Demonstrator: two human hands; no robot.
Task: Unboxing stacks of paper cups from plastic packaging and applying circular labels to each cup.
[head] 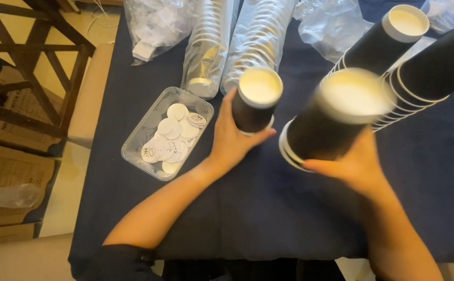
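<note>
In the middle of the frame the left hand (230, 139) wraps around a single black paper cup (254, 103), fingers curled behind it and the thumb pressed along its lower side; the cup's white inside faces the camera. Just right of it, the right hand (356, 165) grips a short nested stack of black cups (331, 127) from below, blurred, fingers closed about its base. Both sit above a dark blue tablecloth (268, 218). Left of centre lies a clear plastic tray (138, 136) holding round white stickers (174, 136). Along the top edge lie sleeves of cups in clear plastic wrap (237, 41), and in the upper right two more long stacks of black cups (398, 36) lie tilted.
</note>
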